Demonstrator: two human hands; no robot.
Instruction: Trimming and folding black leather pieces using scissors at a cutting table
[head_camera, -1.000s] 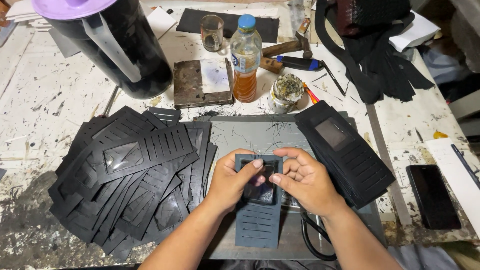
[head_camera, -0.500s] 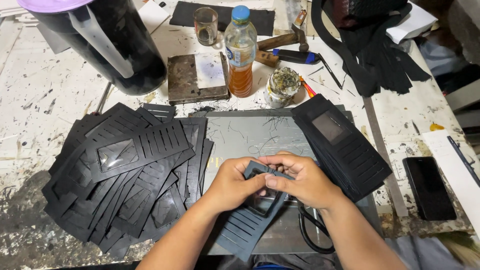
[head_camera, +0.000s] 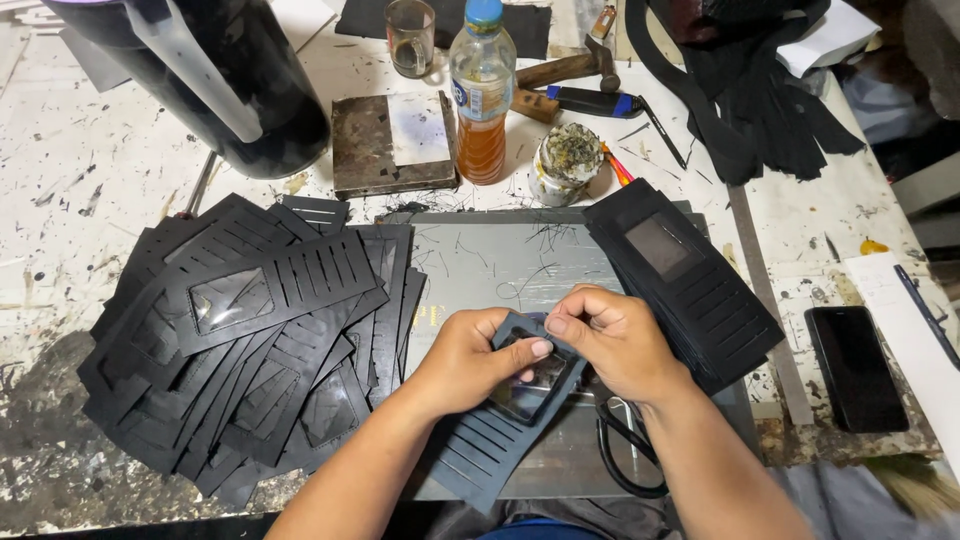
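My left hand (head_camera: 470, 358) and my right hand (head_camera: 612, 338) together hold one black slotted leather panel (head_camera: 492, 432) with a clear window, tilted over the dark cutting mat (head_camera: 500, 260). My left thumb presses on the window while my right fingertips pinch the panel's top edge. A fanned heap of similar black panels (head_camera: 240, 340) lies to the left. A neat stack of the same panels (head_camera: 680, 280) sits to the right, close to my right hand.
Black scissors (head_camera: 620, 455) lie under my right wrist. Behind the mat stand a bottle of orange liquid (head_camera: 482, 95), a small messy tin (head_camera: 568, 162), a metal block (head_camera: 390, 140), a glass (head_camera: 410, 38), a hammer (head_camera: 570, 70) and a large black jug (head_camera: 215, 80). A phone (head_camera: 856, 365) lies at right.
The panel has turned from upright to tilted, its lower end swinging left. My hands have shifted slightly, with the right fingertips now pinching the top edge.
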